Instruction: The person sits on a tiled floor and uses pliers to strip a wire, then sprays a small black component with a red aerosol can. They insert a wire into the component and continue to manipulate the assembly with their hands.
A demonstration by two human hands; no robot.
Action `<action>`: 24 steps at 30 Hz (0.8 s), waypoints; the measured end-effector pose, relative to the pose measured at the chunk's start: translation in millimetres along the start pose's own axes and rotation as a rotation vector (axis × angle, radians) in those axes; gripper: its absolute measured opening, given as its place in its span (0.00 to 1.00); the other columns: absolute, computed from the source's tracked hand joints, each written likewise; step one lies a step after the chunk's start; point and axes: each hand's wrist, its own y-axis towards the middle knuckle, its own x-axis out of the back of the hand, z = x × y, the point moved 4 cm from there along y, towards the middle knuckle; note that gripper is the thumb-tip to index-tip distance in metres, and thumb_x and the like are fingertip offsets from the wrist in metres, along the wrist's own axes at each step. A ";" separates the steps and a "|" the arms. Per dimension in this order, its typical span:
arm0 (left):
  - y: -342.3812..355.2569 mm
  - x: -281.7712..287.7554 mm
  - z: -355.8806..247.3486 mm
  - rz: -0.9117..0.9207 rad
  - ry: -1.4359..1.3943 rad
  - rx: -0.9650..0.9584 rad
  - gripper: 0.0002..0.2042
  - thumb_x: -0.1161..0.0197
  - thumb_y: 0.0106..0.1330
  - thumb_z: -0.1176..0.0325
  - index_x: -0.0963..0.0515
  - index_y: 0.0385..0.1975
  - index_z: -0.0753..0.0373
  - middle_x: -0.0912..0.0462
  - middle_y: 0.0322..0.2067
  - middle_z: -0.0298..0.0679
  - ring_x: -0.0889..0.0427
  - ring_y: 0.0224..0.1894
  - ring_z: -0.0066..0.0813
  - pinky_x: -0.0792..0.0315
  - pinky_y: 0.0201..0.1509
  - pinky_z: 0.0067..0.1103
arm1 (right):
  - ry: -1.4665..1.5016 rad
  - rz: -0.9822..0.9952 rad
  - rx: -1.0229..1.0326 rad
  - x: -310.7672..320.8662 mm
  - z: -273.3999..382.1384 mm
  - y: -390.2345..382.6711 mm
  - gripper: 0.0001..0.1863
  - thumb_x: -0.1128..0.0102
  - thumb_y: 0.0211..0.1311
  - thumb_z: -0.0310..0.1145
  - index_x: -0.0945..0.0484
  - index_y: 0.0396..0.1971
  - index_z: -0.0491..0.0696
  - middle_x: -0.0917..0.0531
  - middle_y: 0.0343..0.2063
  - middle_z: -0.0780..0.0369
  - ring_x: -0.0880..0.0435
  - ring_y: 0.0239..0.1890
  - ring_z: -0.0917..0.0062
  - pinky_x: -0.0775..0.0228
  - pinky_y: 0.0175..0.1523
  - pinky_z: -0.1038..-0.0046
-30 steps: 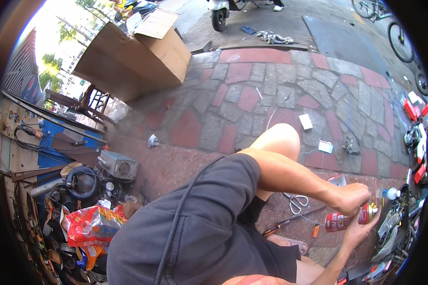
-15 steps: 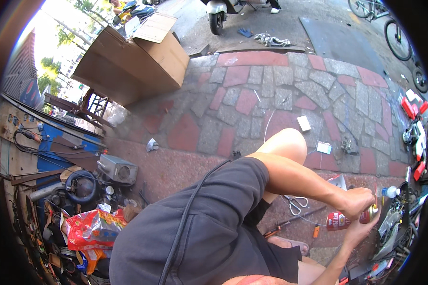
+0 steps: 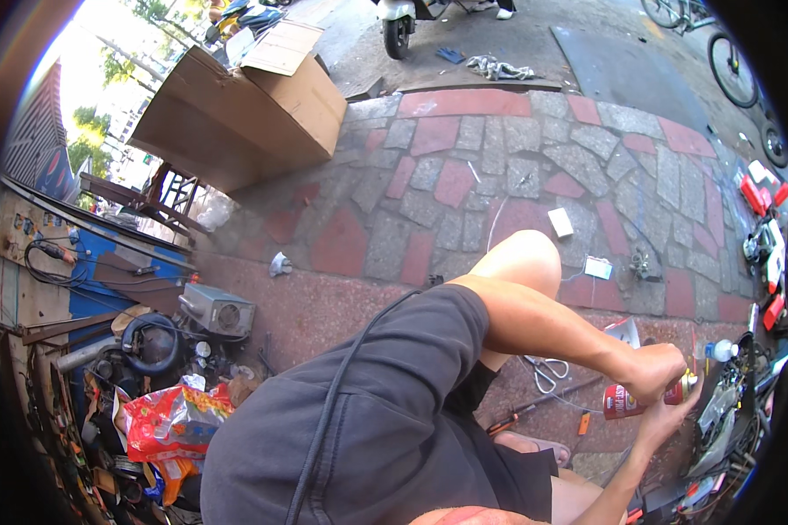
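A red spray can with a yellowish top lies tilted between my two hands, its nozzle end toward the right. My left hand closes over the can from above, covering its middle. From below, my right hand is wrapped around it close to the nozzle end, with a finger stretched up beside the top. Some of the fingers are hidden behind the can and the other hand. Just beyond the nozzle is a clear plastic bottle, beside a dense clutter of vehicle parts.
Scissors and an orange object lie on the ground near my foot. A white box rests on the stone paving. A large cardboard box stands far left; a crumpled red bag and a grey metal unit are at left.
The view has shifted slightly. Both hands stay on the spray can, which has moved only a little.
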 end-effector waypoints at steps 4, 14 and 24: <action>-4.1 13.2 0.2 -0.131 -0.204 0.131 0.09 0.31 0.44 0.78 0.15 0.27 0.70 0.13 0.28 0.54 0.12 0.34 0.53 0.20 0.41 0.38 | 0.033 0.011 -0.015 1.0 12.0 0.1 0.41 0.31 0.67 0.33 0.41 0.76 0.51 0.31 0.71 0.46 0.30 0.72 0.53 0.39 0.73 0.57; 21.2 54.7 34.8 -0.488 -0.689 0.289 0.07 0.30 0.52 0.81 0.14 0.31 0.71 0.12 0.26 0.45 0.12 0.30 0.30 0.19 0.34 0.27 | -0.019 0.026 0.214 4.5 52.4 -5.5 0.39 0.32 0.71 0.39 0.40 0.76 0.48 0.32 0.72 0.46 0.34 0.75 0.52 0.43 0.76 0.54; 29.7 73.1 46.0 -0.549 -0.701 0.299 0.03 0.29 0.57 0.83 0.16 0.28 0.71 0.13 0.26 0.44 0.14 0.26 0.27 0.21 0.28 0.24 | -0.038 0.095 0.237 0.3 51.9 -9.2 0.39 0.32 0.71 0.36 0.41 0.76 0.46 0.32 0.72 0.46 0.34 0.74 0.50 0.44 0.77 0.52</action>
